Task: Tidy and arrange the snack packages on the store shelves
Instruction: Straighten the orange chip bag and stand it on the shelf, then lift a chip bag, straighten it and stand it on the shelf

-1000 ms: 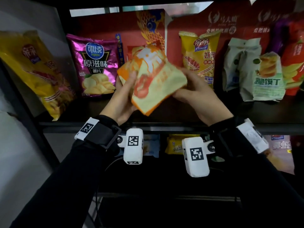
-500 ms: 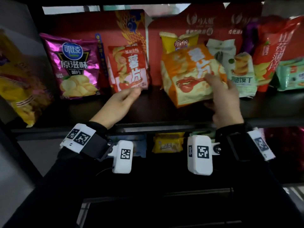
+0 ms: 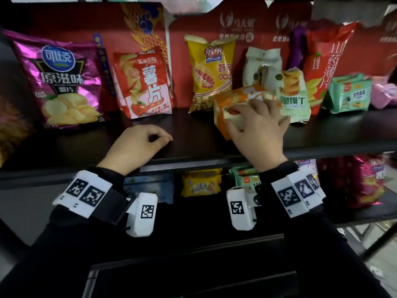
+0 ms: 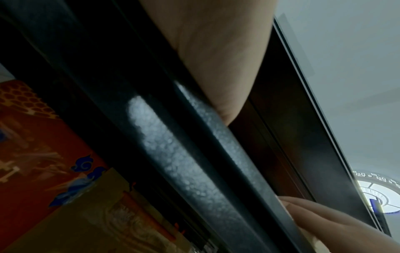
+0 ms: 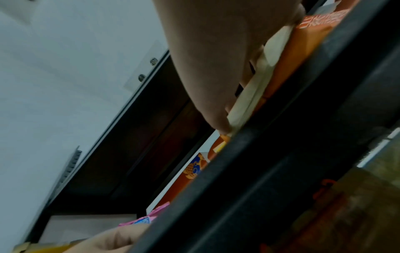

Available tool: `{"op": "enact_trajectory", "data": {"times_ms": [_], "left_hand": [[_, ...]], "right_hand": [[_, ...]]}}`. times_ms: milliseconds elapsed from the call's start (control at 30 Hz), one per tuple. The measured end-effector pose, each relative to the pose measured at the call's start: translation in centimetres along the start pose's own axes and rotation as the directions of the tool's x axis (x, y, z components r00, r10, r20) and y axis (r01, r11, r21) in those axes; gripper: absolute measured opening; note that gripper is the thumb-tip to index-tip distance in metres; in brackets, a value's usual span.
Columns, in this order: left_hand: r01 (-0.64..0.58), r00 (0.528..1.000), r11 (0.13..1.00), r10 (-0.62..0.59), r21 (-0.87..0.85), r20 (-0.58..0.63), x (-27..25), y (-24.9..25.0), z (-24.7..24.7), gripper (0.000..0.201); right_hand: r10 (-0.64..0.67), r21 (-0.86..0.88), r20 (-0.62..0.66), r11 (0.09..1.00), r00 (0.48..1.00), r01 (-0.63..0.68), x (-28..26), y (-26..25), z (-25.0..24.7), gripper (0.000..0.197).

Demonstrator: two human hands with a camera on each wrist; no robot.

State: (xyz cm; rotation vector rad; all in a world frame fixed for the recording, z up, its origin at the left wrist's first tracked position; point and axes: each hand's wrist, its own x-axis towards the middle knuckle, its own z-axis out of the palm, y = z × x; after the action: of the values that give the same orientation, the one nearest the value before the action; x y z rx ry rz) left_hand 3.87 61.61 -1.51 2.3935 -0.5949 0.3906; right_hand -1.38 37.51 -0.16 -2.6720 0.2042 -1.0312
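Observation:
An orange and cream chip bag (image 3: 235, 97) lies tilted back on the dark shelf (image 3: 193, 145), in front of the yellow shrimp-strip bag (image 3: 211, 72) and against a white and green bag (image 3: 295, 97). My right hand (image 3: 255, 119) holds it, fingers spread over its face and thumb hooked at its near left edge. The right wrist view shows the thumb (image 5: 216, 85) pressed on the bag's cream edge (image 5: 249, 95) above the shelf lip. My left hand (image 3: 161, 138) rests on the shelf's front, loosely curled and holding nothing. Only its palm (image 4: 216, 51) shows in the left wrist view.
A purple chip bag (image 3: 58, 82) and a red chip bag (image 3: 146, 87) stand upright at the left. A tall red bag (image 3: 326, 61) and green packs (image 3: 348, 93) stand at the right. The lower shelf holds a yellow pack (image 3: 202, 182) and a red bag (image 3: 365, 186).
Both hands held the orange bag a second ago. The left hand let go and curled on the shelf front. The right hand carried the bag right and lowered it onto the shelf.

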Motion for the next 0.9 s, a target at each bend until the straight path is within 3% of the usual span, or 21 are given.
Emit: {"op": "enact_trajectory", "data": {"times_ms": [200,267,367,433,500,600,667,800,900], "left_hand": [[0.015,1.0,1.0,-0.015,0.013,-0.015,-0.1,-0.1,0.0,0.015],[0.024,1.0,0.999,-0.023,0.027,-0.02,-0.1,0.2,-0.1,0.014],[0.073,0.997,0.995,-0.074,-0.062,-0.014,-0.1,0.5,-0.6,0.012],[0.133,0.991,0.968,-0.135,-0.215,0.004,0.2,0.7,-1.9,0.013],[0.208,0.976,0.922,-0.218,-0.327,0.008,1.0,0.5,-4.1,0.013],[0.316,0.94,0.86,-0.34,-0.4,0.012,3.3,0.4,-7.5,0.007],[0.348,0.922,0.829,-0.386,-0.439,0.001,5.5,0.3,-8.5,0.01],[0.427,0.858,0.803,-0.506,-0.417,-0.095,9.3,-0.1,-7.7,0.044],[0.473,0.842,0.787,-0.536,-0.396,-0.06,10.7,-1.5,-6.7,0.037]], "right_hand": [[0.062,0.027,-0.03,0.998,0.998,-0.061,-0.3,0.2,1.0,0.043],[0.06,0.085,-0.121,0.995,0.991,-0.05,-0.5,-0.7,1.1,0.039],[-0.11,0.213,-0.403,0.954,0.908,0.21,-1.1,-2.9,1.3,0.018],[-0.255,0.315,-0.454,0.85,0.854,0.421,-1.4,-4.9,1.9,0.012],[-0.348,0.414,-0.308,0.789,0.885,0.454,-1.8,-6.6,2.7,0.013],[-0.39,0.365,-0.042,0.851,0.92,0.378,-2.0,-7.5,4.3,0.015],[-0.37,0.331,0.018,0.879,0.929,0.344,-1.9,-7.4,4.8,0.019],[-0.338,0.335,0.088,0.896,0.937,0.291,-1.6,-7.2,5.0,0.023],[-0.333,0.31,0.109,0.907,0.937,0.286,-1.7,-7.1,5.0,0.026]]}}
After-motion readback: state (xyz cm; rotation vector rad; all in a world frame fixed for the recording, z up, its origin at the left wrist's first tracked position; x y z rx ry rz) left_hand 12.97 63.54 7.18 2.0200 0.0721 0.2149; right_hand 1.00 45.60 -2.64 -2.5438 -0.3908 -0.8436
